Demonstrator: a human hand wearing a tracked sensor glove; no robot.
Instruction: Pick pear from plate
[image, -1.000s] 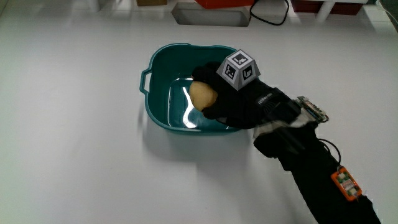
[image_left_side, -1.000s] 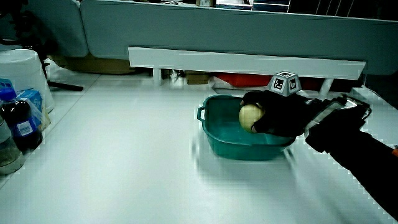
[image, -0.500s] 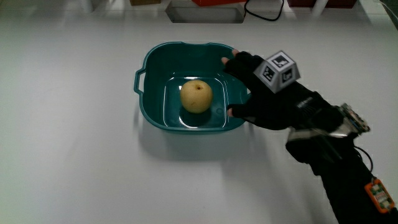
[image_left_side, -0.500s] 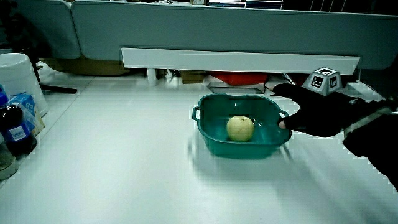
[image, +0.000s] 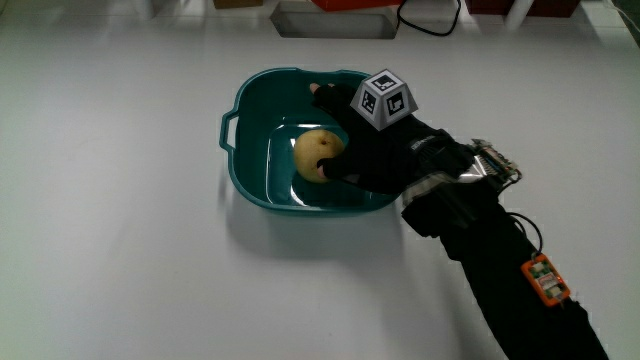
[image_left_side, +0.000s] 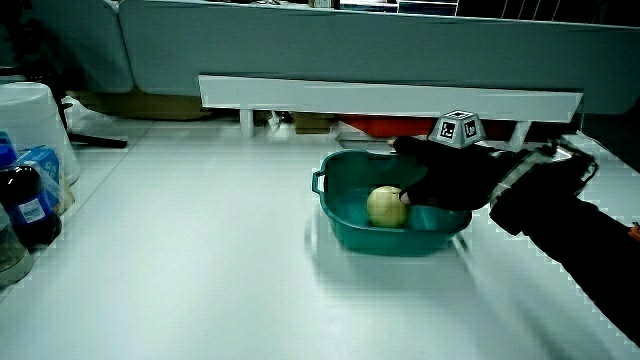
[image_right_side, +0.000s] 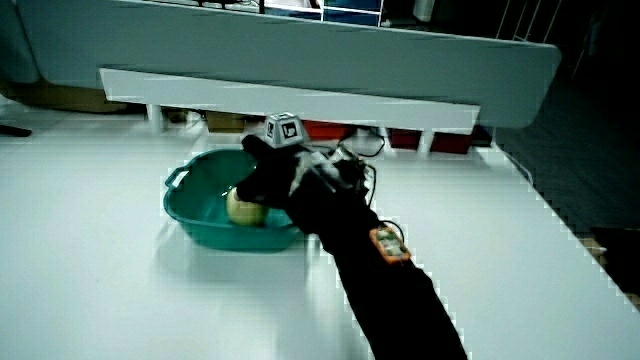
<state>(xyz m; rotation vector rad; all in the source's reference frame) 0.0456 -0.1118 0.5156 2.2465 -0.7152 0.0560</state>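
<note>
Hands (image: 365, 150) inside teal basin (image: 247, 175), touching pear (image: 316, 155); rim w/ table open around.

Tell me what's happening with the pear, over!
Hand reaching into teal basin, grip against the pear. Pear sits on basin floor, not lifted. Nothing in the way.

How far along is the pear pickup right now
Done: the hand has reached into the teal basin and is against the pear. In hand: the grasp itself; whether the grip is closed cannot be told. Left: the lift, since the pear sits low inside the basin in both side views.
</note>
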